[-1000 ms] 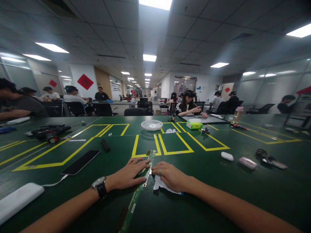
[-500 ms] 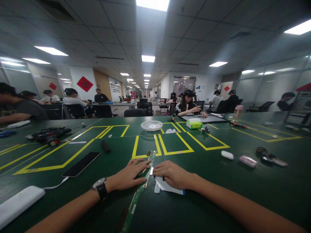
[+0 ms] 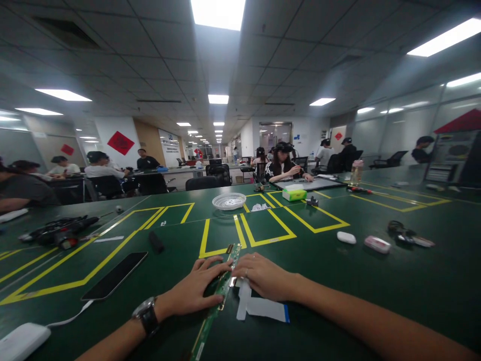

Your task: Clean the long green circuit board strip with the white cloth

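Note:
A long, narrow green circuit board [image 3: 205, 328] lies slanted on the table in front of me. My left hand [image 3: 197, 286] rests over its left edge, fingers spread and thumb apart, the fingertips touching the board. On the board's right side, my right hand [image 3: 265, 276] has its fingers bent and pressed together near a shiny metal connector [image 3: 233, 282]. A white flat ribbon cable [image 3: 266, 308] with a blue end comes out from under those fingers, folded and lying on the table. Its upper end is hidden beneath the fingertips.
A black phone [image 3: 114, 275] on a white cable lies left, near a white power bank [image 3: 24, 341]. Ahead stands a white plastic basket [image 3: 229, 201]. A white case [image 3: 346, 237], a pink case [image 3: 377, 244] and keys [image 3: 421, 240] lie right. A person [image 3: 283, 163] sits across the table.
The view has tilted up and turned slightly right. My right fingers have shifted up along the board, and more of the ribbon cable shows. The left hand keeps its place on the board.

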A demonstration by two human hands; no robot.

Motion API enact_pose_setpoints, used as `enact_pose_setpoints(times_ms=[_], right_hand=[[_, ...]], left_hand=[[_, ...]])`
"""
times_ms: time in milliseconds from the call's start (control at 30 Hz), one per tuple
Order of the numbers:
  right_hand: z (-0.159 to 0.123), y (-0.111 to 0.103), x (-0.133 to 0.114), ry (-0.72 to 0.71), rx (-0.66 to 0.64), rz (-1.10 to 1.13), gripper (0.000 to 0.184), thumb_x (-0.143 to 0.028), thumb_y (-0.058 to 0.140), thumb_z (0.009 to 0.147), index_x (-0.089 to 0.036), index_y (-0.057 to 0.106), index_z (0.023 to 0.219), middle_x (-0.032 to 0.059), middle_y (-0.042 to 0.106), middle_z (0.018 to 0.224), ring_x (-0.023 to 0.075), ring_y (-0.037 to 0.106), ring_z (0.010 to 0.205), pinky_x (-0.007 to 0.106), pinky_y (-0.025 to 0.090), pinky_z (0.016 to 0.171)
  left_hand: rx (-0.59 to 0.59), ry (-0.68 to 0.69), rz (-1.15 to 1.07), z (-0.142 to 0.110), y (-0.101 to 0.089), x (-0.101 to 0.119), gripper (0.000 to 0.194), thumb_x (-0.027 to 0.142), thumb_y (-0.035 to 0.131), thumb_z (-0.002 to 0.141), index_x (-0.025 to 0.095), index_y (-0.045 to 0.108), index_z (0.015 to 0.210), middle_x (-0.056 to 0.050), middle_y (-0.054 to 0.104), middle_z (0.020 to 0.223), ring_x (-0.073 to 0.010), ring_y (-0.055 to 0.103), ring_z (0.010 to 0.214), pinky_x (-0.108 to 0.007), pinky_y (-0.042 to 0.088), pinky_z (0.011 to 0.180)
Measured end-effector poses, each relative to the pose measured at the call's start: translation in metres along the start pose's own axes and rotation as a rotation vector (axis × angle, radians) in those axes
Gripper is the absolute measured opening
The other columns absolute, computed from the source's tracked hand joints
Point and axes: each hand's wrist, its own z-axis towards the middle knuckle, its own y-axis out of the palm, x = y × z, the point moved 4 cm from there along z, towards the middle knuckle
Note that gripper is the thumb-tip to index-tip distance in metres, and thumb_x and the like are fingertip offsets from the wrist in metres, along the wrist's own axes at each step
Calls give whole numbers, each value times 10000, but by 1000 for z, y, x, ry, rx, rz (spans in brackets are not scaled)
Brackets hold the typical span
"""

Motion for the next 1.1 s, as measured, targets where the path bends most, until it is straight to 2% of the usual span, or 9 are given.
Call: enact_pose_setpoints(times_ms=[133, 233, 333, 467, 600, 633, 733, 867, 1100], right_hand=[[3, 8, -11, -91, -61, -9, 491, -120, 492, 912, -149, 470, 1402, 136, 522, 1425, 210, 412, 1363, 410, 331, 1108], [5, 13, -11, -143, -122, 33, 487, -117, 458, 929, -180, 467, 1412, 115, 528, 1428, 192, 429, 1357, 392, 334, 1104], [4, 11, 2, -95, -121, 2, 474, -133, 454, 931, -191, 489, 1401, 105, 534, 1427, 195, 450, 1345, 406, 326, 1103], [-8, 1, 45, 94, -90, -131, 441, -165, 450, 922, -187, 554, 1351, 112, 573, 1387, 227, 492, 1312, 467, 282, 1124], [-43, -18, 112, 491, -93, -299, 417, -184, 417, 921, -176, 611, 1290, 130, 590, 1366, 262, 513, 1294, 520, 224, 1145], [-54, -23, 128, 611, -108, -333, 423, -195, 407, 924, -191, 608, 1296, 120, 579, 1382, 265, 492, 1315, 524, 214, 1149], [-81, -34, 160, 764, -107, -362, 469, -207, 335, 940, -169, 575, 1341, 156, 523, 1432, 314, 465, 1335, 601, 231, 1116], [-98, -35, 179, 855, -119, -346, 521, -253, 256, 969, -177, 476, 1436, 139, 425, 1513, 311, 401, 1385, 607, 260, 1105], [-102, -30, 183, 892, -185, -298, 555, -314, 222, 984, -200, 364, 1508, 114, 330, 1571, 299, 297, 1444, 607, 233, 1122]], left_hand=[[32, -2, -43, -2, 1, -3, 801, 611, 561, 902, 343, 193, 1561, -42, 291, 1588, -348, 282, 1409, -510, 259, 1147], [119, -69, -148, -3, -3, -7, 707, 589, 423, 975, 337, 134, 1570, -34, 232, 1610, -327, 238, 1434, -511, 224, 1164], [221, -155, -251, -3, -7, -15, 619, 547, 334, 1014, 328, 145, 1562, -40, 215, 1612, -311, 207, 1452, -542, 146, 1178], [343, -234, -341, -3, -8, -29, 567, 519, 307, 1022, 311, 198, 1538, -70, 278, 1574, -289, 249, 1439, -556, 158, 1171], [452, -286, -414, -3, -9, -41, 507, 482, 271, 1030, 275, 285, 1492, -77, 336, 1538, -250, 310, 1416, -499, 237, 1169], [460, -288, -425, -3, -9, -42, 499, 475, 269, 1030, 268, 299, 1483, -76, 346, 1534, -243, 320, 1414, -485, 248, 1170], [431, -278, -413, -2, -9, -41, 493, 463, 283, 1027, 268, 312, 1480, -74, 367, 1530, -244, 337, 1411, -480, 267, 1165], [379, -271, -409, -2, -8, -40, 499, 480, 326, 1017, 282, 332, 1475, -71, 390, 1522, -264, 334, 1409, -505, 258, 1159], [335, -269, -341, -1, -7, -38, 497, 473, 352, 1005, 289, 359, 1467, -74, 411, 1507, -282, 348, 1398, -530, 269, 1144]])
